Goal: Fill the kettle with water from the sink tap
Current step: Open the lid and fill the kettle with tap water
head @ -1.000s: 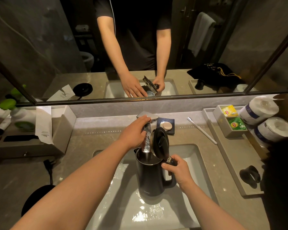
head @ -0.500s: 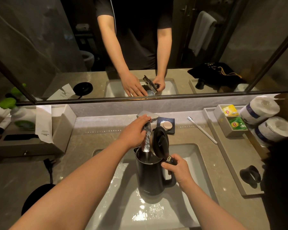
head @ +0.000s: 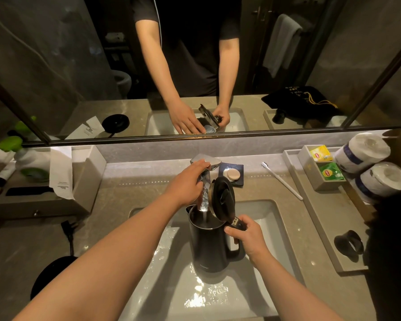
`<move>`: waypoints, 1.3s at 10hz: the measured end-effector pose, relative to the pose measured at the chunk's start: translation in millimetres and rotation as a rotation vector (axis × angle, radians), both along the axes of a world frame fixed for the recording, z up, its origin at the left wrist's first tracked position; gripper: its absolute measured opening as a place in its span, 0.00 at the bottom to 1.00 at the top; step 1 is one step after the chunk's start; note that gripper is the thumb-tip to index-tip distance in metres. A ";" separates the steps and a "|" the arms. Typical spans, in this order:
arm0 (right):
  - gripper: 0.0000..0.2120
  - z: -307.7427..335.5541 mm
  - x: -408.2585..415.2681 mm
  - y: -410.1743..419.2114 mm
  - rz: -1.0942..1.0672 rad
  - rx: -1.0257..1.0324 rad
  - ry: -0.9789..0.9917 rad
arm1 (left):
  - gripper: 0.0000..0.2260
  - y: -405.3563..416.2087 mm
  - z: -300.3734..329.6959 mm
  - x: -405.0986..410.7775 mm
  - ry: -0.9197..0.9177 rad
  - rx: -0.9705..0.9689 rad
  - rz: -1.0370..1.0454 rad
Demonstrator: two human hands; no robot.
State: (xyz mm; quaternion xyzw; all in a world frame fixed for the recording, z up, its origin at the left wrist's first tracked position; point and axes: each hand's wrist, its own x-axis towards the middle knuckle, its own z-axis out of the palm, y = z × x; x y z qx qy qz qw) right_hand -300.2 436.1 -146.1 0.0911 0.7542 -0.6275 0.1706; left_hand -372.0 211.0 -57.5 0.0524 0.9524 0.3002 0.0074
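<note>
Kettle (head: 208,246) upright in sink (head: 276,218), lid (head: 222,198) open, under tap (head: 205,162). Water running in; level not visible. Right hand (head: 247,237) fingers clenched on handle. Left hand (head: 186,185) fingers curled over tap. Left: judge fill, shut tap, close lid.

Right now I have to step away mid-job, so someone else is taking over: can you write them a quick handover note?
Left hand: on the tap handle, water running.
Right hand: gripping the handle of the black kettle, holding it upright in the sink under the spout.
Lid: flipped open, standing up on its hinge.
Done: kettle positioned, tap on, stream falling into the opening.
Left: water level inside cannot be read from here; watch it, shut the tap, close the lid, lift the kettle out. A round black base sits on the counter to the left.
</note>
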 end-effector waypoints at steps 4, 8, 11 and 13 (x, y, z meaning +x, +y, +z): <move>0.12 1.2 2.3 0.0 0.006 -0.005 0.001 | 0.28 -0.1 -0.3 -0.1 0.001 -0.002 -0.004; 0.12 -1.2 2.0 1.0 -0.004 -0.008 -0.005 | 0.29 -0.5 -0.8 -0.3 0.005 -0.001 -0.007; 0.12 -1.7 2.1 1.1 -0.002 -0.031 -0.003 | 0.29 -0.6 0.6 0.3 0.005 0.007 -0.015; 0.15 -3.2 1.8 -0.5 -0.006 -0.024 -0.006 | 0.29 -0.4 1.0 0.1 0.002 -0.004 -0.007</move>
